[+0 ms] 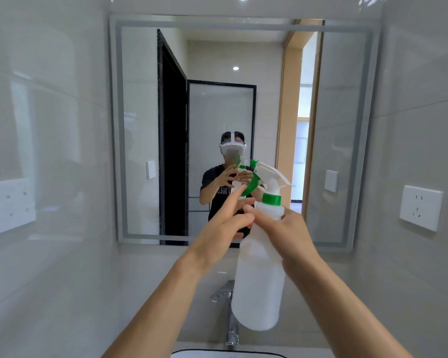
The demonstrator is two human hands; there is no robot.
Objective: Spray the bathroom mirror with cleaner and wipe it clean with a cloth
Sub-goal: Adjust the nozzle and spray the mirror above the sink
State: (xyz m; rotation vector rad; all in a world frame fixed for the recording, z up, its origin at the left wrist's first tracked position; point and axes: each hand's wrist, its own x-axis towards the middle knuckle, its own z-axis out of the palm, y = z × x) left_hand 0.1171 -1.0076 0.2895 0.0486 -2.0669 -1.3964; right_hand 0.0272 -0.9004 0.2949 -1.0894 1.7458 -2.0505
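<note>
Unlabelled spray bottle (259,280) — right hand (292,231)

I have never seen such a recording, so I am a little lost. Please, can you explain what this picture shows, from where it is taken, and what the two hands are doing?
There is no robot here. A camera worn on a person's head looks forward and down, so both arms enter from below. The right hand grips the neck of a white spray bottle with a green trigger. The left hand reaches to the trigger with straight fingers. Ahead hangs the bathroom mirror, which reflects the person. Below are a chrome faucet and the sink rim. A wall socket is at right. I see no cloth.
</note>
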